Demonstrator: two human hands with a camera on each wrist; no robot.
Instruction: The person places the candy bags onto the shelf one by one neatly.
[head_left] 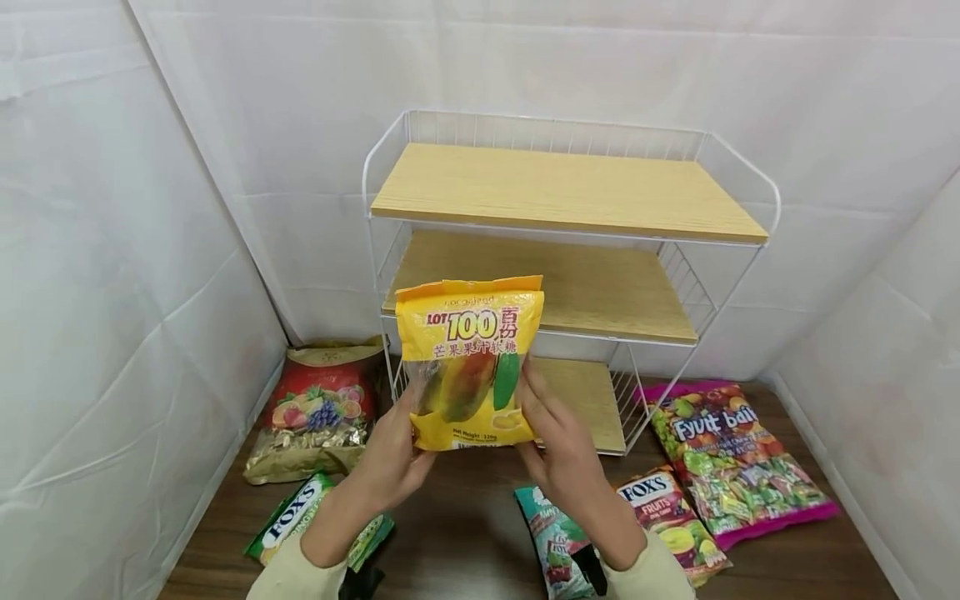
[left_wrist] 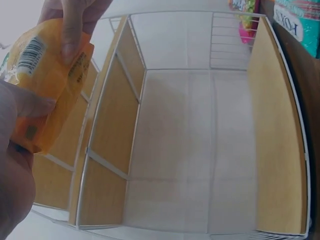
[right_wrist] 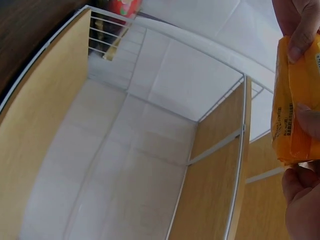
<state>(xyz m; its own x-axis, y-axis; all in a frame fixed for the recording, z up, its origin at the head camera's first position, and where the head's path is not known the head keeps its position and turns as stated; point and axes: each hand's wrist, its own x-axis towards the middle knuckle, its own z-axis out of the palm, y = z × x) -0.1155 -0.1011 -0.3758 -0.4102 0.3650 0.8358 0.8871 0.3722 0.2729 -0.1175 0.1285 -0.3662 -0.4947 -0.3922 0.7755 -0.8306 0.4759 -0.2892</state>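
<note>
Both hands grip a yellow bag of mango gummy candy [head_left: 472, 367], marked LOT 100, and hold it upright in the air before the shelf rack. The left hand [head_left: 388, 458] holds the bag's left side and the right hand [head_left: 558, 442] its right side. In the left wrist view, thumbs press on the orange back of the candy bag [left_wrist: 55, 75], where a barcode shows. The same back of the bag [right_wrist: 300, 95] is at the right edge in the right wrist view, gripped from both ends.
A white wire rack with three wooden shelves [head_left: 570, 187] stands behind the bag. On the dark table [head_left: 457, 533] lie a red and gold fruit candy bag [head_left: 322, 408], a green Fox's bag [head_left: 292, 517], a teal bag [head_left: 555, 542], a Fox's Fruits bag [head_left: 675, 525] and a large pink-edged bag [head_left: 738, 458].
</note>
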